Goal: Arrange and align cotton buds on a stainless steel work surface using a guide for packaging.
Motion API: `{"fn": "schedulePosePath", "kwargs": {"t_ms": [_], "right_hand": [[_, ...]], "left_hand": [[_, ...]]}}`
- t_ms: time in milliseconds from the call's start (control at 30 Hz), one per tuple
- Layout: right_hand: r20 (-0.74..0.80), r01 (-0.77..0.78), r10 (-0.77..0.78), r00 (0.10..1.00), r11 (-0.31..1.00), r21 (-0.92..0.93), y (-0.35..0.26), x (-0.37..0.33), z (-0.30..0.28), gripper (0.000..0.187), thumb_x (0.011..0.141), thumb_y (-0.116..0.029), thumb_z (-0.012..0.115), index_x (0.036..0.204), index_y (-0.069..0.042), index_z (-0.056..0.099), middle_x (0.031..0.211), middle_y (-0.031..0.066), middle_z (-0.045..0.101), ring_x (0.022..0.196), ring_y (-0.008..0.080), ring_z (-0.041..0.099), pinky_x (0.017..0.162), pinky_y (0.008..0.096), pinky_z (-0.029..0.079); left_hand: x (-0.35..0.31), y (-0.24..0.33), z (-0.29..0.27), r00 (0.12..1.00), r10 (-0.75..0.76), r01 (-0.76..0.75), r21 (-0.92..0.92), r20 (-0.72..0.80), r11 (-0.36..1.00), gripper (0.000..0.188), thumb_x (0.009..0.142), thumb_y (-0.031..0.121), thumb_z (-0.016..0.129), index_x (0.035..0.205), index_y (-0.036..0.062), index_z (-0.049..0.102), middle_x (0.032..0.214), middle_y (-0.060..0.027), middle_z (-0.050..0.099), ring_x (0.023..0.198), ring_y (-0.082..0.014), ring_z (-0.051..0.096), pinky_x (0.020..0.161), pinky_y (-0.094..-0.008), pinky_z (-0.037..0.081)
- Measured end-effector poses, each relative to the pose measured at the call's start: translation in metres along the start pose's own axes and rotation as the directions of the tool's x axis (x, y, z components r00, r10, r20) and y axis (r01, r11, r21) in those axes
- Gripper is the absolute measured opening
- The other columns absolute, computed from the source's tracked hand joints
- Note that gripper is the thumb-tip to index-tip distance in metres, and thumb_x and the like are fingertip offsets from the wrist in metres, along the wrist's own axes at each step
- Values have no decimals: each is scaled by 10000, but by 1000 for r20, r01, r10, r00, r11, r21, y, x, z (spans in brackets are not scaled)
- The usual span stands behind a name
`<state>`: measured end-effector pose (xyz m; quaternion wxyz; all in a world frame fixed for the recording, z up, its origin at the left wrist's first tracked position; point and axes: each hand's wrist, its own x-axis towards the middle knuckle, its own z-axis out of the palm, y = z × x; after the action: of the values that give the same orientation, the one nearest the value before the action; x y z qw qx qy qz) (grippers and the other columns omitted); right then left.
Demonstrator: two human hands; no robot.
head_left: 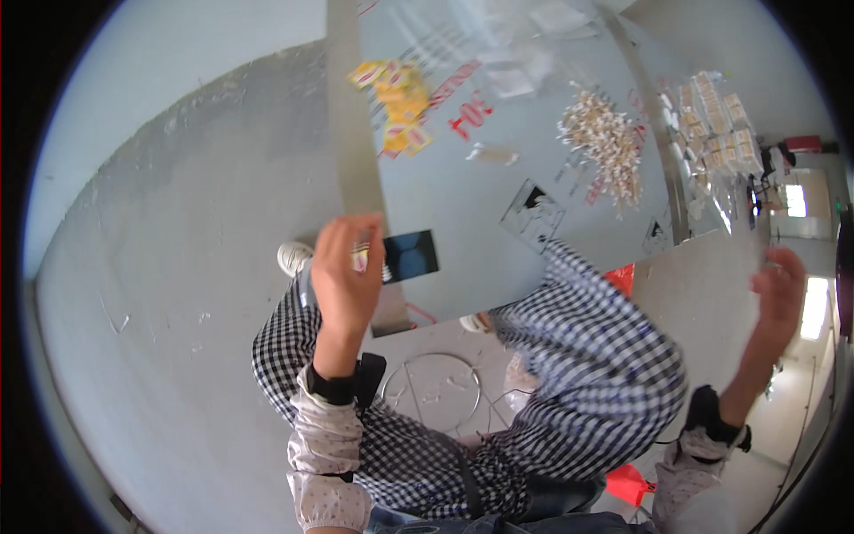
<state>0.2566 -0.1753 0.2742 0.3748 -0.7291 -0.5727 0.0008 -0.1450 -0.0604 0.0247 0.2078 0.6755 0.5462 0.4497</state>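
- above the tabletop's left edge, near end: left hand (347,271) pinches a small yellow-and-white packet (360,257) between thumb and fingers.
- beyond the right edge of the tabletop (463,209): right hand (779,287) raised, fingers curled, blurred; cannot tell whether it grips anything.
- on the tabletop: yellow packets (402,100) left, white-tipped sticks (605,147) heaped right, one pale sachet (492,155) between.
- step in hand, judged: handling the single packet.
- next move, judged: calls for a steady pinch, right hand brought over the tabletop.

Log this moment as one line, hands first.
Left hand: small yellow packet apparently held | Right hand: blurred, raised at far right, grip unclear | On table: yellow packet pile left, cotton swab pile right
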Motion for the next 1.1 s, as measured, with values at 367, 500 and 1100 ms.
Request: {"fn": "schedulePosePath", "kwargs": {"t_ms": [367, 500, 1100], "right_hand": [[567, 187, -58, 822, 967, -171, 113, -3, 191, 454, 807, 4, 631, 1249, -72, 562, 1203, 127, 575, 1024, 331, 617, 825, 388, 528], [458, 364, -239, 856, 908, -207, 131, 26, 235, 471, 793, 16, 632, 1255, -53, 565, 1234, 105, 563, 1020, 295, 610, 813, 393, 520], [522, 704, -552, 650, 697, -138, 125, 109, 310, 157, 731, -39, 625, 880, -44, 576, 864, 54, 548, 887, 240, 585, 715, 365, 513]], "left_hand": [[82, 46, 138, 843, 357, -482, 272, 403, 833, 406, 805, 31, 679, 1203, 49, 604, 1223, -96, 617, 1164, -293, 573, 929, -404, 504], [75, 48, 151, 840, 202, -404, 332, 503, 852, 325, 801, 45, 637, 1125, 43, 614, 1018, -86, 609, 975, -269, 598, 795, -391, 520], [16, 48, 103, 837, 182, -271, 101, 516, 957, 325, 683, -30, 744, 1003, 17, 714, 824, -45, 588, 719, -211, 591, 614, -334, 493]]}}
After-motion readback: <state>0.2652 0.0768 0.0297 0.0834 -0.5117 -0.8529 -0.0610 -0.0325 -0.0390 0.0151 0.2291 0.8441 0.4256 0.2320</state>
